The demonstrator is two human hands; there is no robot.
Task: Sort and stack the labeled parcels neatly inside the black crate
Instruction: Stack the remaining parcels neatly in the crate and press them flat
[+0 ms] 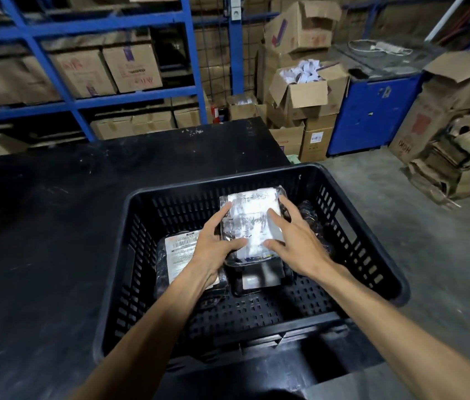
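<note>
Two hands are down inside the black crate (366, 235), which sits at the edge of a dark table (54, 255), and both are on the same wrapped parcel (252, 223). The left hand (216, 246) clasps its near-left edge, thumb laid over the top face; the right hand (294, 241) has its fingers spread flat across the right side, pressing more than pinching. That parcel sits in the middle of the crate, raised on a darker package (259, 277) whose near end pokes out beneath it. Its long axis runs away from the person, leaning slightly toward the far right corner, so it is not quite square with the crate walls.

Just to its left, lower down and partly under the left wrist, lies a labelled parcel (181, 255) with its barcode face up. More dark wrapped bundles (311, 217) crowd the right side.

From where I stand, the coming move looks like a small twist and settle: the hands flank the parcel evenly, neither clearly nearer, and the free floor lies toward the person's side.
</note>
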